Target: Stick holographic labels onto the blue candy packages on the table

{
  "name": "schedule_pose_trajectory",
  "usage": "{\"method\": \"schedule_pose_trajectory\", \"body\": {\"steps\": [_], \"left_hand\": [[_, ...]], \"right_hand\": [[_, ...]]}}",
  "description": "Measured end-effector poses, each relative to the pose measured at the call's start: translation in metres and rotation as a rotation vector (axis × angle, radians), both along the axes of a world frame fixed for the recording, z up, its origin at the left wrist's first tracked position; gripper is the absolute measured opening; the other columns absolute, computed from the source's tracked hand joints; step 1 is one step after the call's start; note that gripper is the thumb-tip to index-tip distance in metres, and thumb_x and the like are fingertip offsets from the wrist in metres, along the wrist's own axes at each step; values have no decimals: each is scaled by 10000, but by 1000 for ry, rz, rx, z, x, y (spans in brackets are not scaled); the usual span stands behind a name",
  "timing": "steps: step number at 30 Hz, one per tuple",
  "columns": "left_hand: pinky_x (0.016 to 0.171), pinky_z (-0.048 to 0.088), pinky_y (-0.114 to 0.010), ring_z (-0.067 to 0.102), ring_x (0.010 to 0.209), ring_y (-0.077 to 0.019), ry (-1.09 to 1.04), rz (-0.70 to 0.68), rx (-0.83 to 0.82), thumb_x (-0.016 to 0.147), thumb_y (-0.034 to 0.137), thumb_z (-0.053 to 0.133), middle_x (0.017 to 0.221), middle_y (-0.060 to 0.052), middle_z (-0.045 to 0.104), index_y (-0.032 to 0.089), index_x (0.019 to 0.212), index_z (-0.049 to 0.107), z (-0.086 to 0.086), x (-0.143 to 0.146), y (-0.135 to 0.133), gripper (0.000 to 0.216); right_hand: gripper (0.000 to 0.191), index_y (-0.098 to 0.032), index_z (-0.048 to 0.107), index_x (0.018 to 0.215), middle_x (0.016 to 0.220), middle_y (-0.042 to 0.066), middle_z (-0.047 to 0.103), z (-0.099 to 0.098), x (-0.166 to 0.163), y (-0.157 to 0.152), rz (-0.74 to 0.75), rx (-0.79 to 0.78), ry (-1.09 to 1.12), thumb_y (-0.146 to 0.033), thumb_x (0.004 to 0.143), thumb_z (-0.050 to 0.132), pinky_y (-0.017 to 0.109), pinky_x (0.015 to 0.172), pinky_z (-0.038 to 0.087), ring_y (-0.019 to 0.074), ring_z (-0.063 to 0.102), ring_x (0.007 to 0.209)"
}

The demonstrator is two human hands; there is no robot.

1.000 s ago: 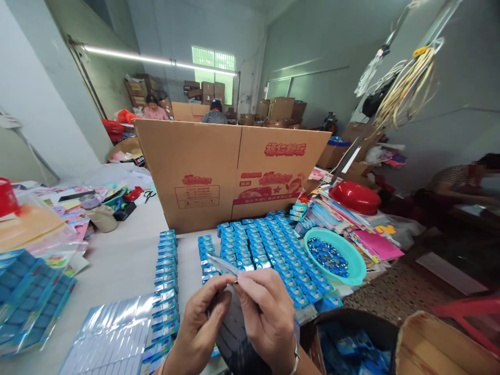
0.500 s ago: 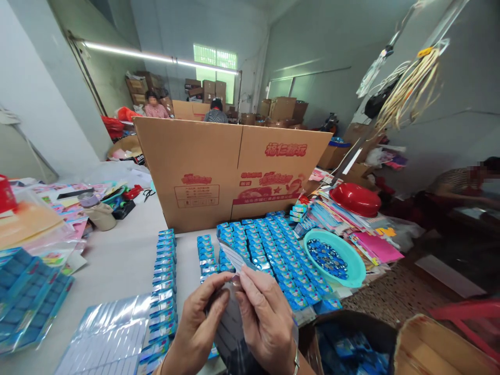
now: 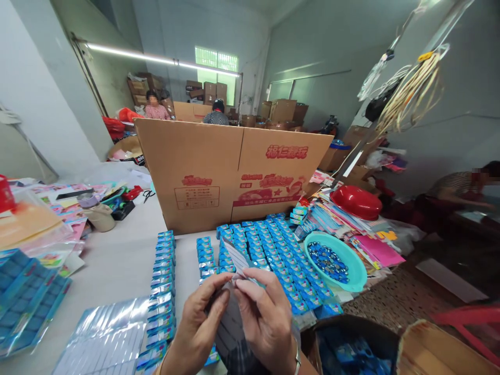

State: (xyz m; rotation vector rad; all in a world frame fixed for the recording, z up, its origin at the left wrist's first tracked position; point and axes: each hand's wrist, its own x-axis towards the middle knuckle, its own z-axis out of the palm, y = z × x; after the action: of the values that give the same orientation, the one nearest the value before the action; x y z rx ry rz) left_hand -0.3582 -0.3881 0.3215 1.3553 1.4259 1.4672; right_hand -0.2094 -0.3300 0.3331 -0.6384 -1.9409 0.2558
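My left hand [image 3: 201, 317] and my right hand [image 3: 269, 312] meet at the bottom middle, thumbs and fingertips pinching a striped, glossy plastic sheet [image 3: 230, 328]. A pointed flap of it sticks up past the right fingertips; the rest hangs down between my palms. More striped sheets in shiny plastic [image 3: 105, 333] lie flat on the table to the left. Just beyond my hands stand rows of small blue boxes [image 3: 269, 245]. One separate column of blue boxes [image 3: 162, 291] runs along the left of my left hand.
A large cardboard carton [image 3: 195, 177] stands across the table's far side. At right are a turquoise basin [image 3: 361, 265] of blue discs, a red basin [image 3: 355, 202] and stacked printed papers. An open box [image 3: 425, 349] sits below right. Wrapped blue packs [image 3: 31, 297] stand left. Several people work nearby.
The fingers of my right hand have shifted slightly on the sheet, and its raised flap has tilted a little to the right. Both hands still pinch it.
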Motion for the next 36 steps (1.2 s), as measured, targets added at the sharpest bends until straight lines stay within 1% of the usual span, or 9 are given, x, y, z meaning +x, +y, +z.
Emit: {"method": "schedule_pose_trajectory", "body": {"steps": [7, 11, 18, 21, 23, 26, 29, 31, 36], "left_hand": [[993, 495, -312, 618, 1138, -230, 22, -22, -46, 904, 361, 556, 1245, -69, 667, 229, 1207, 666, 0, -12, 11, 348], [1054, 439, -375, 577, 1195, -255, 6, -92, -103, 890, 380, 558, 1278, -75, 650, 203, 1227, 659, -8, -31, 41, 394], [1002, 458, -404, 622, 1097, -275, 25, -450, -193, 844, 328, 573, 1177, -103, 702, 126, 1167, 677, -83, -25, 174, 395], [1016, 433, -375, 611, 1105, -264, 77, -375, -270, 809, 285, 594, 1142, -117, 704, 92, 1055, 705, -110, 6, 223, 331], [1068, 370, -369, 549, 1200, -276, 88, -284, -311, 795, 300, 623, 1192, -132, 669, 92, 1048, 696, -123, 30, 237, 336], [1070, 353, -390, 485, 1273, -298, 7, -243, -371, 868, 469, 531, 1284, -153, 610, 90, 1139, 650, -142, 63, 219, 481], [991, 410, -428, 544, 1201, -285, -382, -419, -618, 886, 716, 210, 1254, -162, 630, 105, 1168, 640, -160, 87, 163, 799], [989, 395, -426, 538, 1196, -275, -603, -505, -701, 834, 794, 139, 1238, -147, 640, 138, 1130, 662, -168, 96, 119, 889], [939, 384, -369, 553, 1083, -251, -586, -270, -680, 759, 746, 510, 1070, -83, 680, 173, 986, 676, -176, 95, 51, 638]], "right_hand": [[139, -203, 563, 963, 1035, 78, 575, 1, -5, 6, 68, -21, 39, -97, 908, 492, 369, 874, 506, 199, 574, 1017], [86, -207, 524, 927, 1040, 77, 557, -12, 7, -1, 53, -105, 221, -181, 949, 446, 370, 891, 471, 203, 558, 1026], [165, -193, 564, 837, 989, 68, 586, -29, 58, 20, -133, -539, 494, -310, 942, 514, 319, 818, 451, 194, 560, 965], [188, -184, 616, 810, 928, 44, 617, -48, 79, 36, -186, -726, 635, -363, 866, 631, 281, 758, 456, 173, 573, 886], [223, -178, 650, 792, 856, 30, 640, -65, 88, 46, -206, -896, 735, -397, 795, 698, 262, 668, 460, 151, 576, 756], [271, -184, 696, 804, 809, 29, 680, -93, 93, 54, -240, -1134, 894, -420, 690, 765, 263, 591, 469, 147, 587, 656], [286, -192, 720, 804, 868, 44, 714, -120, 90, 57, -253, -1297, 1009, -390, 616, 806, 279, 633, 501, 170, 637, 721], [289, -191, 722, 788, 878, 45, 720, -137, 83, 54, -242, -1370, 1039, -372, 587, 825, 285, 675, 509, 179, 653, 771], [289, -197, 711, 801, 870, 33, 719, -169, 59, 32, -204, -1533, 990, -363, 591, 821, 291, 709, 505, 179, 657, 785]]}}
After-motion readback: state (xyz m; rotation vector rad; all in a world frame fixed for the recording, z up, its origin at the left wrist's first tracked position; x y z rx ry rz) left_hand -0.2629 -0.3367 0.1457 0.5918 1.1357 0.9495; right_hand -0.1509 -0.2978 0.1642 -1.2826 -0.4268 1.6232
